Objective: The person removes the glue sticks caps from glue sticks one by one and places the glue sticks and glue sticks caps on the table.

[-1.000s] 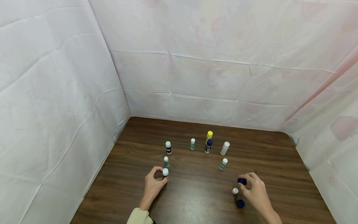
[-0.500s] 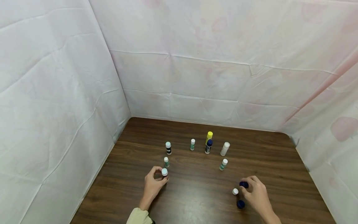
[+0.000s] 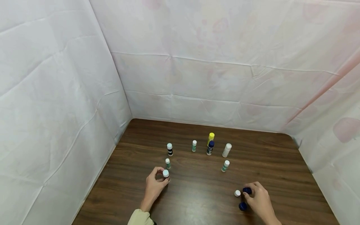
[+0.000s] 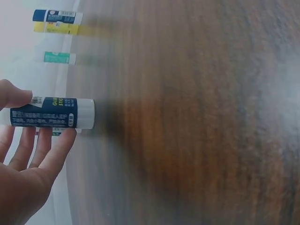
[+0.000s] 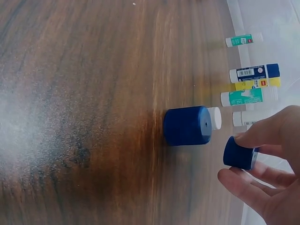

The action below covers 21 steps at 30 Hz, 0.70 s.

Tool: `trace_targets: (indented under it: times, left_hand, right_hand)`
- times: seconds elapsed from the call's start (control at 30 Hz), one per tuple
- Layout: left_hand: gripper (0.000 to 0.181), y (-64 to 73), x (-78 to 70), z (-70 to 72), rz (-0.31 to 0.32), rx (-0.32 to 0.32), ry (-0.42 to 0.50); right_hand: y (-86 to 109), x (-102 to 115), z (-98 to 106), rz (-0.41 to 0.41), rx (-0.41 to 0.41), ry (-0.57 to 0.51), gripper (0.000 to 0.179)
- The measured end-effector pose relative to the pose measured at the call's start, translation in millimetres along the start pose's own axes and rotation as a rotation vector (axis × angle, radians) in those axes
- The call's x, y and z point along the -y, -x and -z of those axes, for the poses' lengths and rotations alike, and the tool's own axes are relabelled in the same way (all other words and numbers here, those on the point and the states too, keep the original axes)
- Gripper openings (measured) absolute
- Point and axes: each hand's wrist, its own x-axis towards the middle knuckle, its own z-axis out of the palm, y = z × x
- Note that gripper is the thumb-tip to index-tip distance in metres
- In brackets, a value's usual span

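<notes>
My left hand (image 3: 154,186) grips a glue stick (image 4: 47,112) with a dark blue label, its thumb on one side and fingers on the other. Seen from above, the stick is upright with a pale cap on top. At the right, my right hand (image 3: 261,200) pinches a dark blue cap (image 5: 240,153) between thumb and fingers, low over the table. Close by stand another dark blue cap (image 5: 186,125) and a small white cap (image 3: 237,193). Just beyond my left hand is a small green glue stick (image 3: 167,163) with a white cap.
Farther back on the brown table (image 3: 197,193) stand a black-banded glue stick (image 3: 170,149), a small green one (image 3: 194,146), a yellow one (image 3: 211,137) behind a navy one (image 3: 210,148), a white one (image 3: 226,150) and a green-labelled one (image 3: 225,166). White sheets (image 3: 180,78) surround the table.
My right hand has moved nearer and slightly right with the blue cap, from beyond the white cap to beside it. The left hand stays almost in place with its glue stick.
</notes>
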Motion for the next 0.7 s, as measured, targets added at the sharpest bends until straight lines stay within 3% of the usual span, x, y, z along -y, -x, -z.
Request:
trace_targets:
  times: [0.1,0.23,0.5,0.7]
  left_hand:
    - [0.036,3.3,-18.4,1.3,-0.014,0.017,-0.027]
    - [0.038,4.5,-28.5,1.0,-0.034,0.027,-0.040]
    - [0.045,-6.0,-17.2,-6.3,-0.166,-0.022,-0.111]
    - [0.045,-8.1,-22.9,-7.8,-0.209,-0.002,-0.084]
  right_hand:
    - [-0.2,-1,1,-0.045,0.057,0.001,0.026]
    - [-0.6,-2,1,-0.098,0.116,0.000,0.026]
    - [0.8,-5,-1,-0.155,0.153,-0.011,0.029]
    - [2.0,-8,-4,-0.164,0.173,-0.004,0.025]
